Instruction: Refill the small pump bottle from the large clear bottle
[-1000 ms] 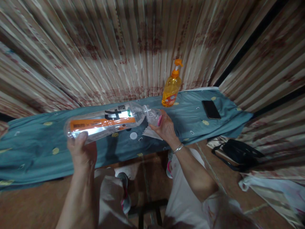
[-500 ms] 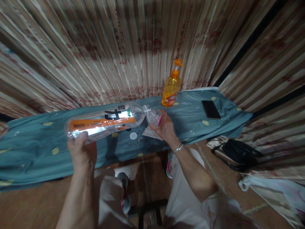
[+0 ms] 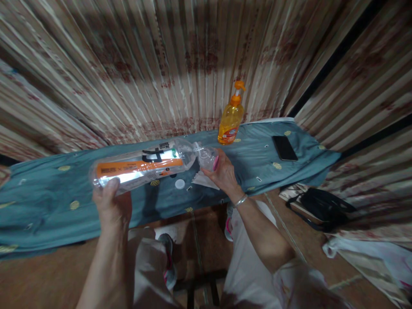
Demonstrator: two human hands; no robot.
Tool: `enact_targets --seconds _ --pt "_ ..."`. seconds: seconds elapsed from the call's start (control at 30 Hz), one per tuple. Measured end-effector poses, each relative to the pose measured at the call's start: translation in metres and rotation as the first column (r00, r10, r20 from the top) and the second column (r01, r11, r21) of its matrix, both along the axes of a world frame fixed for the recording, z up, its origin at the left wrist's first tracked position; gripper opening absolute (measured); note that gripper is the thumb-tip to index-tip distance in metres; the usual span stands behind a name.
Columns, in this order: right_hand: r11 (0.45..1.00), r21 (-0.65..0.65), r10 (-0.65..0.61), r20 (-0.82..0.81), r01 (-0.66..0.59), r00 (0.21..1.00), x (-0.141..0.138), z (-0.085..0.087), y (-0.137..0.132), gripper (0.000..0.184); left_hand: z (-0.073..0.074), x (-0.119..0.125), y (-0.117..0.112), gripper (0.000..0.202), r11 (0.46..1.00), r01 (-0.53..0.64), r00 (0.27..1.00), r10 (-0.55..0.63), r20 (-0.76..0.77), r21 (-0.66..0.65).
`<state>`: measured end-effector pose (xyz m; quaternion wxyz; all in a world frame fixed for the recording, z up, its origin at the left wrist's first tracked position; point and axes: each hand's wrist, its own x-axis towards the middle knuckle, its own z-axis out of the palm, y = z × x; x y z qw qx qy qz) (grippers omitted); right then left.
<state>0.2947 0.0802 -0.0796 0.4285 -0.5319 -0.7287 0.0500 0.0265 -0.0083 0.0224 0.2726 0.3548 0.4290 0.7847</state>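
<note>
My left hand (image 3: 112,201) is closed round the base end of a large clear plastic bottle (image 3: 138,169) with an orange and silver label. The bottle lies nearly level in the air, its neck pointing right. A small clear plastic cup or bottle (image 3: 207,156) is in my right hand (image 3: 223,171), its opening held against the large bottle's mouth. My right fingers wrap round its far end, where a bit of pink shows. Below them, on the teal cloth (image 3: 86,223), lie a white round cap (image 3: 180,184) and a pale folded paper or tissue (image 3: 206,179).
A pump bottle (image 3: 231,120) of orange liquid stands at the back of the cloth-covered surface. Right of it lies a black phone (image 3: 285,148). A black bag (image 3: 325,206) sits low on the right. Patterned curtains (image 3: 199,56) hang behind.
My left hand and the large bottle's base have shifted very slightly to the right. Both hands keep their hold.
</note>
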Motion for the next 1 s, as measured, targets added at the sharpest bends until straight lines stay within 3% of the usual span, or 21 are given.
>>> enact_targets --seconds 0.33,1.0 --pt "1.0 0.0 0.012 -0.028 -0.012 1.0 0.0011 0.001 -0.0006 0.078 -0.0014 -0.0004 -0.0001 0.046 1.0 0.002 1.0 -0.002 -0.008 0.011" --pt "1.0 -0.001 -0.001 -0.022 0.001 1.0 0.0007 0.0023 -0.0015 0.084 -0.003 -0.002 -0.0006 0.063 1.0 0.016 0.999 -0.016 -0.042 0.002"
